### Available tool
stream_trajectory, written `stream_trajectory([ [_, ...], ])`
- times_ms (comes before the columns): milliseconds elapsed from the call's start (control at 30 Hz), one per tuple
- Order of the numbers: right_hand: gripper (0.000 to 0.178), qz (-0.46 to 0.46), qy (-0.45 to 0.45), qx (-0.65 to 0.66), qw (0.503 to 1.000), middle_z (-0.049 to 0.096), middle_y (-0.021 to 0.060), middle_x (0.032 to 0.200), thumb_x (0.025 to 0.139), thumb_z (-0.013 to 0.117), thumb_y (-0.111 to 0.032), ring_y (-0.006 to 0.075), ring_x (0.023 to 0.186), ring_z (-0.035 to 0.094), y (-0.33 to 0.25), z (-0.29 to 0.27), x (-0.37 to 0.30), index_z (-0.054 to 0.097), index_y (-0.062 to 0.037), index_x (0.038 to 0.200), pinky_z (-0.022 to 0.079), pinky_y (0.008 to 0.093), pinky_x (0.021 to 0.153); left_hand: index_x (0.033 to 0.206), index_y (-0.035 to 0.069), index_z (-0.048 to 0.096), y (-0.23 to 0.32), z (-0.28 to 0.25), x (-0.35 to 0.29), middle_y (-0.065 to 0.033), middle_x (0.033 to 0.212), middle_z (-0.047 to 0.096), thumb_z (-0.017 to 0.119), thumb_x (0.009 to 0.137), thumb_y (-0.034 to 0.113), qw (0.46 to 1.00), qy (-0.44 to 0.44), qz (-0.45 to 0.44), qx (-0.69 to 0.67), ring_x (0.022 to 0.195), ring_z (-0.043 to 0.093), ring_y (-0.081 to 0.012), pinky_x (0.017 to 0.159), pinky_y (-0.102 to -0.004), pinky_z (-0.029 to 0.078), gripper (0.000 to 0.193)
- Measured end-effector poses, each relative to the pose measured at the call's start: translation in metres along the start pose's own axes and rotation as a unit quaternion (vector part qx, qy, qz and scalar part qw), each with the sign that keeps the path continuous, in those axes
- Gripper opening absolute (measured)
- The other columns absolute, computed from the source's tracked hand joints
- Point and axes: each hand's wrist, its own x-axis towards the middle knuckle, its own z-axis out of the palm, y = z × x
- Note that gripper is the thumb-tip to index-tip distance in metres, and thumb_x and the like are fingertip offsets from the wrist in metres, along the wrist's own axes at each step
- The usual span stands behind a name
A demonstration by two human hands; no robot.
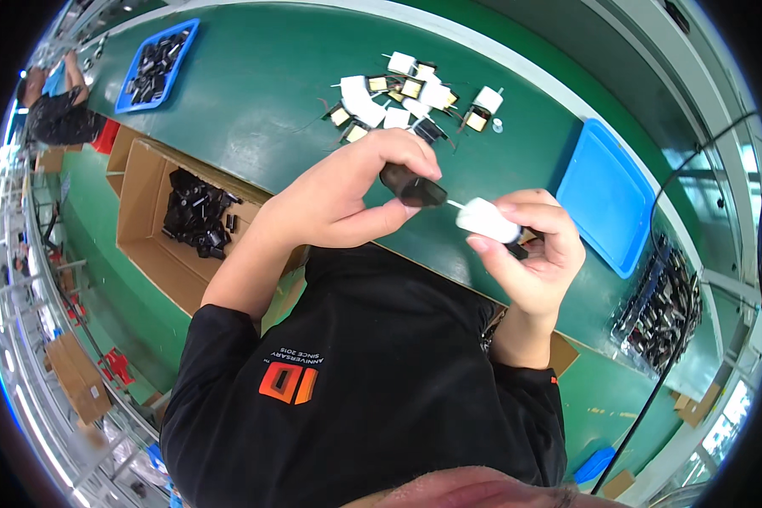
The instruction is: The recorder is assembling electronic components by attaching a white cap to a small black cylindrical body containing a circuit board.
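My left hand [339, 190] is closed on a small dark, glossy plastic casing [413, 186], pinched between thumb and fingers. Facing it, my right hand [543, 250] grips a white cylindrical part [485, 219] with a thin white stem. The stem points toward the casing's end; whether they touch is hard to tell. A dark piece shows behind the white part, partly covered by my right fingers. Beyond my hands on the green table [271, 93] lies a loose group of similar white parts [361, 100], joined to black-and-yellow pieces with thin wires.
A blue tray [138, 107] of black parts stands at the far left. Below it, a cardboard box [140, 222] holds black casings. To the right are a bare blue tray [601, 199] and a heap of dark parts [659, 313]. Another person [59, 114] works at the far left.
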Motion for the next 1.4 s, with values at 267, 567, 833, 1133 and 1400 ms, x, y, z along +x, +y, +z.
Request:
stream_trajectory([
  [267, 0.024, 0.065, -0.101, -0.142, 0.983, 0.064, 0.0097, 0.082, 0.074, 0.074, 0.003, 0.0197, 0.073, 0.066, -0.026, -0.009, 0.006, 0.063, 0.0002, 0.095, 0.058, 0.0287, 0.063, 0.121, 0.006, 0.065, 0.015, 0.009, 0.016, -0.0076, 0.089, 0.063, 0.072, 0.078, 0.010, 0.976, -0.081, -0.005, 0.204, 0.078, 0.057, -0.0232, 0.070, -0.0339, 0.044, 0.044],
  [567, 0.024, 0.132, -0.097, -0.085, 0.983, 0.067, 0.0052, 0.080, 0.071, 0.078, -0.002, 0.0122, 0.072, 0.065, -0.010, -0.017, -0.002, 0.064, -0.0024, 0.092, 0.049, 0.0248, 0.063, 0.123, 0.007, 0.061, 0.010, 0.020, 0.012, -0.0070, 0.090, 0.063, 0.071, 0.081, 0.014, 0.972, -0.118, -0.098, 0.179, 0.081, 0.058, -0.0237, 0.076, -0.0352, 0.045, 0.043],
  [833, 0.023, 0.169, -0.098, -0.009, 0.981, 0.068, 0.0026, 0.080, 0.076, 0.078, -0.004, 0.0076, 0.076, 0.062, 0.005, -0.015, -0.006, 0.062, -0.0029, 0.093, 0.048, 0.0235, 0.067, 0.125, 0.005, 0.055, -0.003, 0.034, 0.009, -0.0085, 0.095, 0.063, 0.069, 0.085, 0.014, 0.982, -0.101, -0.084, 0.138, 0.085, 0.059, -0.0248, 0.078, -0.0358, 0.047, 0.043],
  [1133, 0.023, 0.202, -0.019, 0.484, 0.851, 0.059, 0.0186, 0.107, 0.086, 0.063, -0.003, 0.0237, 0.082, 0.065, 0.061, -0.017, -0.029, 0.055, 0.0002, 0.107, 0.056, 0.0305, 0.064, 0.120, 0.003, 0.062, 0.008, 0.036, 0.028, -0.0102, 0.109, 0.063, 0.083, 0.071, 0.014, 0.996, -0.061, -0.022, 0.059, 0.095, 0.063, -0.0222, 0.085, -0.0318, 0.048, 0.055],
  [1400, 0.029, 0.144, -0.003, 0.653, 0.744, 0.061, 0.0151, 0.097, 0.083, 0.058, -0.017, 0.0249, 0.078, 0.066, 0.075, 0.006, -0.038, 0.053, -0.0070, 0.110, 0.057, 0.0338, 0.064, 0.116, 0.001, 0.065, 0.004, 0.071, 0.040, -0.0151, 0.109, 0.067, 0.083, 0.065, 0.010, 0.985, 0.015, 0.095, 0.146, 0.102, 0.066, -0.0315, 0.086, -0.0392, 0.054, 0.055],
])
